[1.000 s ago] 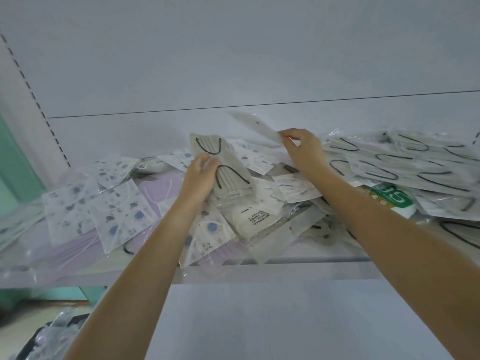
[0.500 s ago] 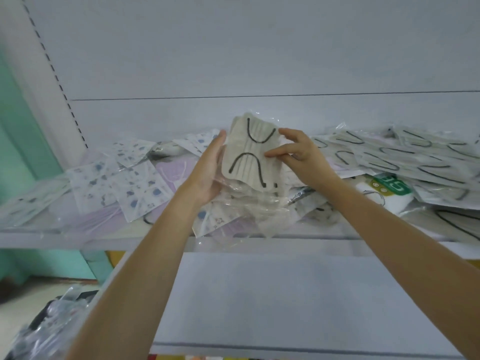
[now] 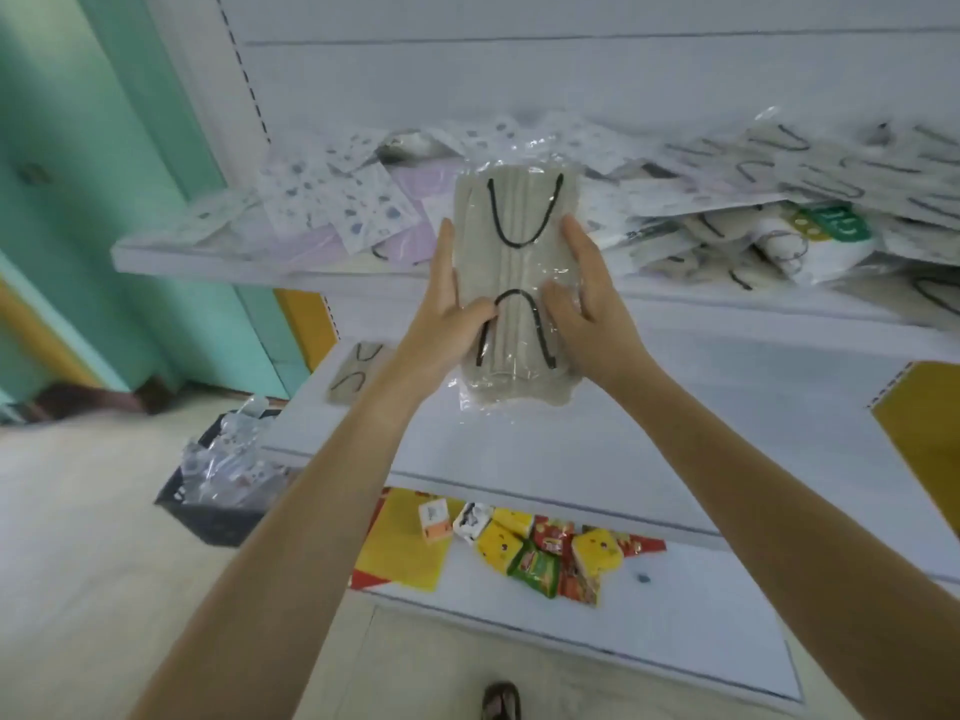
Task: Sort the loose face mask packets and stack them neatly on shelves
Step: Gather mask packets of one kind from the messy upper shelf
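Midair: left hand (image 3: 445, 315), right hand (image 3: 589, 314) grip packet stack (image 3: 515, 257) by side edges

packet (image 3: 511, 283): showing ribbed beige with black loops, mid-frame
spotted packets (image 3: 337, 200): showing white with blue-grey dots, upper left
lilac packets (image 3: 415, 181): showing plain lilac beside them
wall (image 3: 104, 174): showing teal, far left
snacks (image 3: 545, 553): showing yellow, red, green, bottom centre

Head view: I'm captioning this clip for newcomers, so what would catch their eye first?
The bundle of beige mask packets with black ear loops, held upright mid-frame between the left hand and right hand. Behind it, loose packets sprawl across the upper shelf, patterned ones left and black-looped ones right. Bright snack packs lie on the lowest shelf below.
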Demonstrator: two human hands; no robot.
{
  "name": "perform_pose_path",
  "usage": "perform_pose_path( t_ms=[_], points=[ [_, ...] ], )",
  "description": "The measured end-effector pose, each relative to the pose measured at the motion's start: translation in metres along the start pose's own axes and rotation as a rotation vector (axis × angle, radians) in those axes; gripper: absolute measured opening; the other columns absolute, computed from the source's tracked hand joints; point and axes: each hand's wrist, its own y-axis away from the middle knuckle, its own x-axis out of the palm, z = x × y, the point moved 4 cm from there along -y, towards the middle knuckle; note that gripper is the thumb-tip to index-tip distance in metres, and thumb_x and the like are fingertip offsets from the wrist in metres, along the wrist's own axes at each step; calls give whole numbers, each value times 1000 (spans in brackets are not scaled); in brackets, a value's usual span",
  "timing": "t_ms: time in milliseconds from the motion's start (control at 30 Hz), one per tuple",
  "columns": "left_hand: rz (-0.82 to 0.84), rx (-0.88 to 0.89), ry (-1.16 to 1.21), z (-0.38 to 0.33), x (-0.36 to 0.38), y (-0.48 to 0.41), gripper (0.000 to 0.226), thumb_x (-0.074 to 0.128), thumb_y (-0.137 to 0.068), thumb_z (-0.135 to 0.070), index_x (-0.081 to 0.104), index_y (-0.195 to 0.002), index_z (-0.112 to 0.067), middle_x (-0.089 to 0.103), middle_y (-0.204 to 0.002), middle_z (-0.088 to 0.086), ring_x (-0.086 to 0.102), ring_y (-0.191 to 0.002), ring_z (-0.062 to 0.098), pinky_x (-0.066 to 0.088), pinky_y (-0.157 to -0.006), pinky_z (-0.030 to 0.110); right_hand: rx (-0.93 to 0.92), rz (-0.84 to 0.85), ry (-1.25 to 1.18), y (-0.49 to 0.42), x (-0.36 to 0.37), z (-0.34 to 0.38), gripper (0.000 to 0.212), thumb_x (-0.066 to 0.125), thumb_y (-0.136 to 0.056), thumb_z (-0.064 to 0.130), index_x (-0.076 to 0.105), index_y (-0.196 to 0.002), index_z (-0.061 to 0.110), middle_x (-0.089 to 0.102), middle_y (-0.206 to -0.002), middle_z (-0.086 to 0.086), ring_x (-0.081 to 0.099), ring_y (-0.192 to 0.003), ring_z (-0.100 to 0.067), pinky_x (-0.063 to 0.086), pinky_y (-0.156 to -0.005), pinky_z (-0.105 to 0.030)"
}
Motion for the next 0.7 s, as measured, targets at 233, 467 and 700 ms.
perform_pose_path(
  t_ms=[233, 467, 700],
  points=[
    [-96, -178, -6, 49, -54, 82, 78, 46, -84, 1, 11, -149, -23, 48, -128, -10, 59, -92, -12, 49, -73, 13, -56, 212, 188, 44, 95, -26, 74, 45, -95, 6, -8, -146, 1, 18, -145, -21, 19, -109, 8, 16, -87, 4],
    [-249, -428, 118, 133, -134, 103, 78, 48, -91, 6, 9, -150, -26, 64, -105, 3, 67, -88, 14, 57, -72, 33, 405, 270, -34, 67, 194, -83, 78, 44, -97, 12, -15, -147, 12, 10, -152, -12, 25, -137, -24, 34, -104, -27],
    [-138, -659, -43, 215, -208, 84, 59, 46, -92, -1, 26, -144, -20, 58, -99, -3, 59, -81, 8, 52, -61, 17, 655, 187, -185, 73, 301, -127, 42, 38, -97, 5, 27, -136, 17, 47, -110, 8, 52, -101, -13, 45, -80, -25]
  ],
)
